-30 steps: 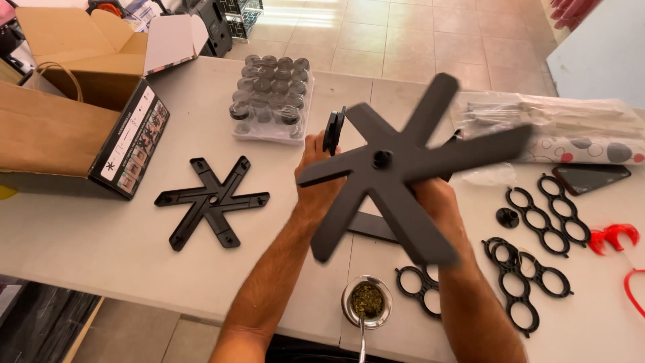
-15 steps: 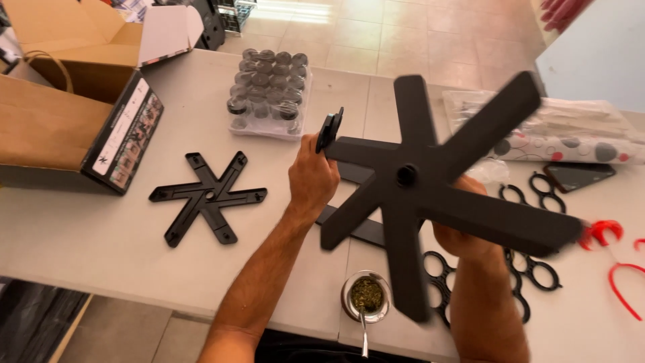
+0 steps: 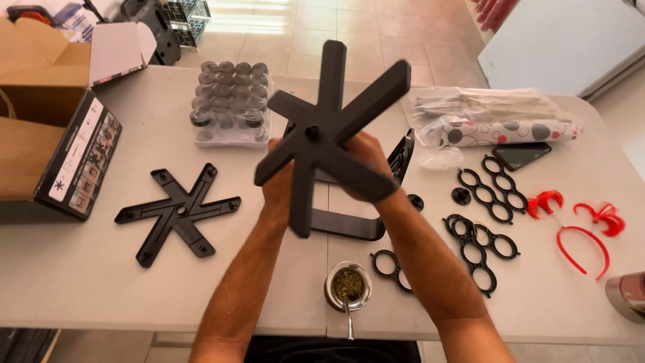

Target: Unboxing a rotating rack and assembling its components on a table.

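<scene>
A: Nearest the body, a cup of green herb with a metal straw [image 3: 348, 288] sits at the table [image 3: 80, 282] edge.

B: And the hands?

A: Left hand [image 3: 281, 185] and right hand [image 3: 366, 161] are both closed around arms of the six-armed black star piece [image 3: 327, 133], which is lifted above the table and tilted towards the camera.

B: Advice?

A: Probably grip close to the hub and keep it clear of the cup. Farther left, a second star [image 3: 176, 214] lies flat; a tray of jars [image 3: 230, 101] stands behind.
</scene>
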